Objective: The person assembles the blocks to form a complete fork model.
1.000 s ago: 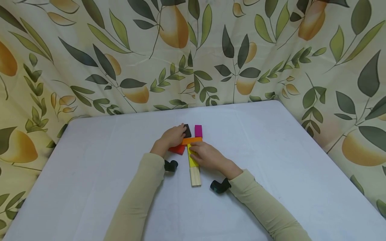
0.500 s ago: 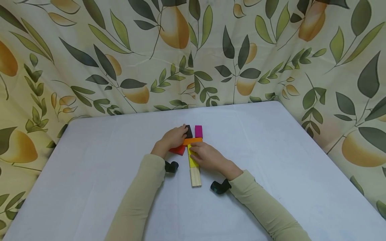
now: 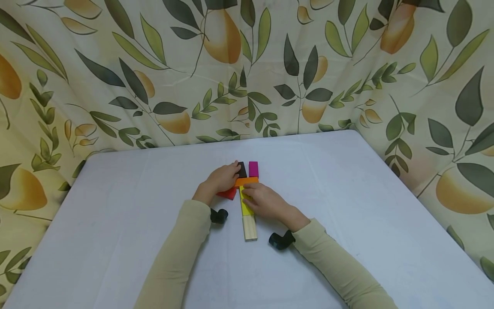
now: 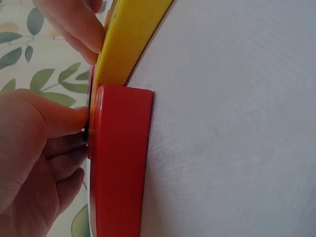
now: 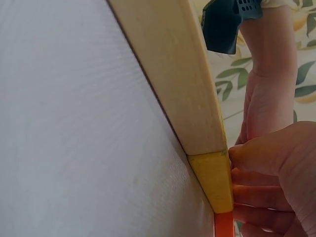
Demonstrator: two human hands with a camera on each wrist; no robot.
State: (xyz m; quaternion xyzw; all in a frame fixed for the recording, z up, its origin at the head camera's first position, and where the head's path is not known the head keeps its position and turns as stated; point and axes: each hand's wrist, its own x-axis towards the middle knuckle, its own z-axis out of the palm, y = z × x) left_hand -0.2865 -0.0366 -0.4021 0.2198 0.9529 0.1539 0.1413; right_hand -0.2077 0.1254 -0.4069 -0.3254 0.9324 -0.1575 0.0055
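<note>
Wooden blocks lie joined in a figure on the white table. My left hand (image 3: 221, 177) pinches the black block (image 3: 242, 170) at the upper left of the orange block (image 3: 247, 181); in the left wrist view its thumb and curled fingers meet at the black edge. The red block (image 3: 227, 193) lies slanted below that hand, partly covered by it. My right hand (image 3: 269, 201) rests its extended fingers and thumb on the yellow block (image 3: 247, 209). In the right wrist view, the thumb tip is right at the seam between the yellow block and the plain wood block (image 5: 173, 74).
A magenta block (image 3: 253, 169) stands at the upper right of the orange one, a narrow gap from the black block. Dark wrist cameras hang below both sleeves, the left one (image 3: 219, 216) and the right one (image 3: 281, 240). Leaf-patterned cloth (image 3: 247, 107) rises behind the table.
The left hand has shifted slightly right with the black block, which is now a little nearer the magenta one. The right hand stays in place.
</note>
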